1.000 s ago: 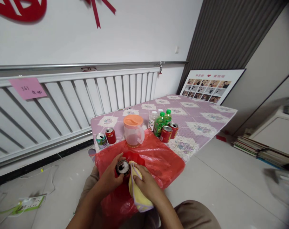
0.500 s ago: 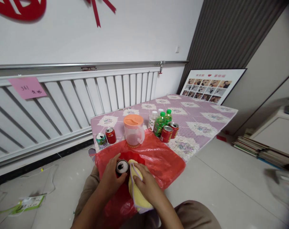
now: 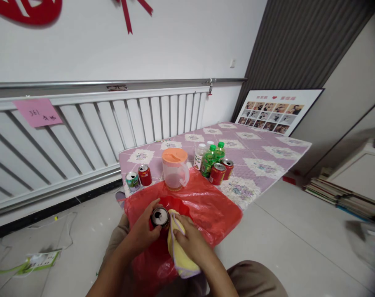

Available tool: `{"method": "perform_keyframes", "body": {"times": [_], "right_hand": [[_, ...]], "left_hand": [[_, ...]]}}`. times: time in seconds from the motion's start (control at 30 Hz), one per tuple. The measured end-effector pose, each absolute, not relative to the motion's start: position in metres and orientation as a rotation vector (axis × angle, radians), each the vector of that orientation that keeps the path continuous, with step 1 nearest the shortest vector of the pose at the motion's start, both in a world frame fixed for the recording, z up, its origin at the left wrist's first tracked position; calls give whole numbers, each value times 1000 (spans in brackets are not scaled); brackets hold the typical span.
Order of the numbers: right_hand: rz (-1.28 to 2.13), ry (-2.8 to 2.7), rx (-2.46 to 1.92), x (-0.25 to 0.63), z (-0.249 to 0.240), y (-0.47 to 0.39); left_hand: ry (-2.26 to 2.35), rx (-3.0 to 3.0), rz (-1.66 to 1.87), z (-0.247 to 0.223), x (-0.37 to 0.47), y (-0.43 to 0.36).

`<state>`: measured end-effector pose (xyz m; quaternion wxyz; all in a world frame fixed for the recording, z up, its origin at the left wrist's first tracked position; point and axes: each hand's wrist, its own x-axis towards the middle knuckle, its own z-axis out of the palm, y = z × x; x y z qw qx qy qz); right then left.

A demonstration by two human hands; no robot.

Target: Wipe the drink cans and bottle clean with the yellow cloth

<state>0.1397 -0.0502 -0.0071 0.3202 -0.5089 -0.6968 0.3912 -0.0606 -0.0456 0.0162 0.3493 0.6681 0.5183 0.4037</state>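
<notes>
My left hand (image 3: 146, 227) is wrapped round an opened drink can (image 3: 160, 216), its silver top facing me and its side dark. Folded in my right hand (image 3: 190, 239) is a yellow cloth (image 3: 181, 260) with a pale purple edge, held close to the can's right side. Both hands are over a red plastic bag (image 3: 218, 206) that hangs off the near edge of the table. Just beyond them stands a clear pitcher (image 3: 172, 175) with an orange lid.
Left of the pitcher stand a green can (image 3: 132, 181) and a red can (image 3: 144, 175). Right of it are green bottles (image 3: 208, 161), a clear bottle (image 3: 199, 156) and two red cans (image 3: 217, 174). A patterned cloth covers the table (image 3: 252, 150). A radiator (image 3: 138, 121) runs along the wall.
My left thumb has shifted lower on the can and its top is turned slightly. The right hand with the yellow cloth stays beside it, almost unmoved. The view has shifted a little.
</notes>
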Motion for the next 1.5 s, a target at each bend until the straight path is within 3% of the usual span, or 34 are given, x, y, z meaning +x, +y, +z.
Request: {"method": "perform_keyframes", "body": {"times": [0.7,1.1,1.5], "right_hand": [[1044,-1776,-1340,144,-4,-85],[1055,-1720,-1235,131,10,-24],[1054,-1749,-1369,136,-10,-71]], "left_hand": [[1321,1727,1072,10,-60,-45],[1317,1705,1064,8,-61,-43],[1185,1858,864,27,-73,-33]]}}
